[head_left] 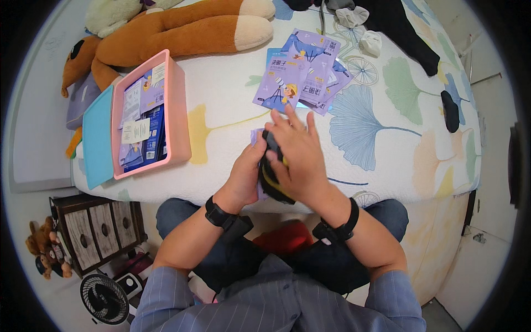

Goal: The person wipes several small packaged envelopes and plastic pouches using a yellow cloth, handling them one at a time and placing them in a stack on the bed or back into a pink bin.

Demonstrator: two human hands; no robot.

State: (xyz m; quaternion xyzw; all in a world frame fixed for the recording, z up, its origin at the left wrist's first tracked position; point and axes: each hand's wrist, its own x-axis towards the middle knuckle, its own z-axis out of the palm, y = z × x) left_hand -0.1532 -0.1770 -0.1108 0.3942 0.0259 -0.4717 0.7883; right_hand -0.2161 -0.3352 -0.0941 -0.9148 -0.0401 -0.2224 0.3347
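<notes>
Over the bed's near edge, my left hand (pixel 244 171) grips a black object with yellow edging (pixel 269 180), its thumb along the upper end. What kind of object this is cannot be made out, as my hands cover much of it. A strip of a purple packet (pixel 256 135) shows behind it, by my left thumb. My right hand (pixel 303 155) lies across the object's right side with its fingers spread; whether it holds the object is unclear. Just beyond my fingertips is a loose pile of purple printed packets (pixel 282 81), overlapping one another.
A pink box (pixel 178 120) with its blue lid (pixel 97 141) swung out stands left, holding purple and dark blue packets. Behind it lies a brown plush toy (pixel 174 37). Black clothing (pixel 398 33), white socks (pixel 370 43) and a dark sock (pixel 450 111) lie right on the patterned bedspread (pixel 224 153).
</notes>
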